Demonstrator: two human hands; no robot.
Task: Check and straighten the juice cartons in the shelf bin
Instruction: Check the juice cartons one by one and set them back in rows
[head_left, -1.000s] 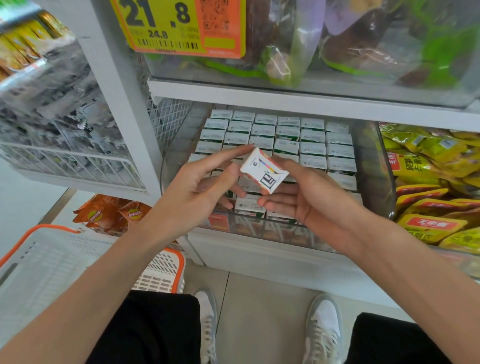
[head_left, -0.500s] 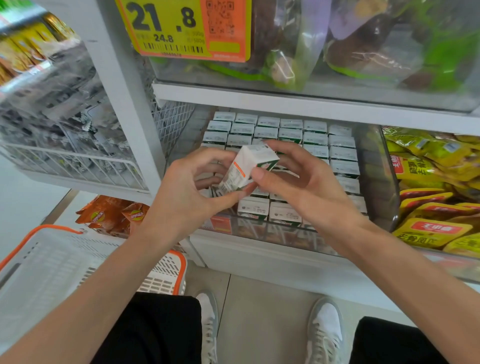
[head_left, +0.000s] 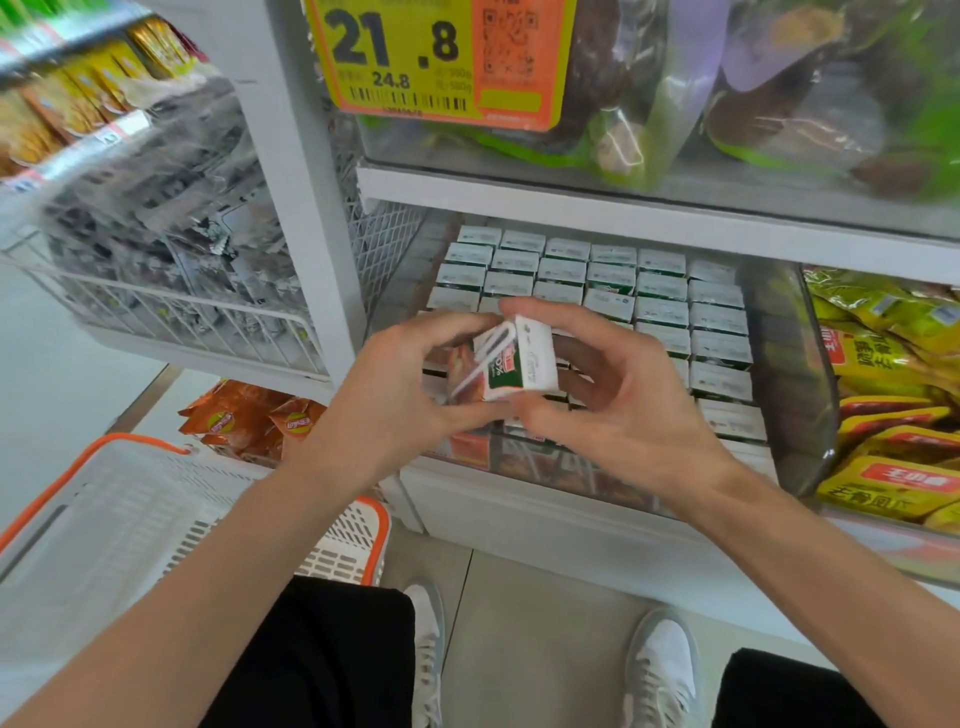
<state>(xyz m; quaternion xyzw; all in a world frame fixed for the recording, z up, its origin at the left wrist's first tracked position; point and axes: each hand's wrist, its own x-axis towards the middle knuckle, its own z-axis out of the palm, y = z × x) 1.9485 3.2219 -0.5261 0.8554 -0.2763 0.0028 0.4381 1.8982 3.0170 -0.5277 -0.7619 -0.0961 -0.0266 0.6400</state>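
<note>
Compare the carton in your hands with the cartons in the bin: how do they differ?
The held carton is lifted and tilted, gripped between the left hand and right hand; the binned cartons stand upright in tight rows inside the clear bin. The held carton shows a printed side with its straw; the binned cartons show only pale tops. Both look like the same small white cartons.

I hold one juice carton tilted between my left hand and right hand, above the shelf bin of packed cartons
</note>
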